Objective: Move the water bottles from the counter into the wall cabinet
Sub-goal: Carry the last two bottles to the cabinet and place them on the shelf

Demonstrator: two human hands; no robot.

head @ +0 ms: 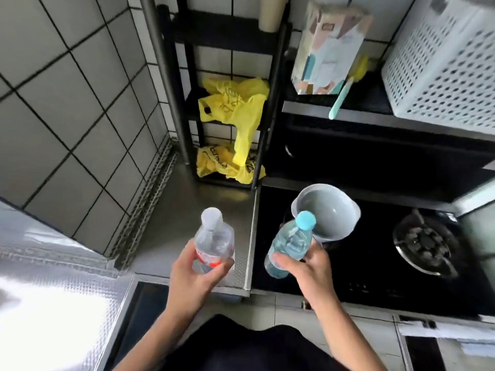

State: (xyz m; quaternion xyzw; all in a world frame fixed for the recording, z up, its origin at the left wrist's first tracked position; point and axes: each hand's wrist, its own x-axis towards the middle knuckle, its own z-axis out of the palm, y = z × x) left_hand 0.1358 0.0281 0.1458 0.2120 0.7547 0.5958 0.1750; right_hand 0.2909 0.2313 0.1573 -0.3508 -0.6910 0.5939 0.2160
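My left hand (194, 274) grips a clear water bottle (213, 236) with a white cap and a red label, held above the steel counter (187, 210). My right hand (308, 266) grips a pale blue water bottle (290, 242) with a light blue cap, tilted over the left edge of the black stove top (361, 277). Both bottles are lifted off the surfaces. No wall cabinet is in view.
A grey pot (329, 212) stands on the stove just behind the blue bottle; a gas burner (426, 245) lies to its right. A black rack (227, 103) with yellow plastic bags (235, 108) stands at the counter's back. Above the stove are a carton (329, 46) and a white perforated basket (442, 62).
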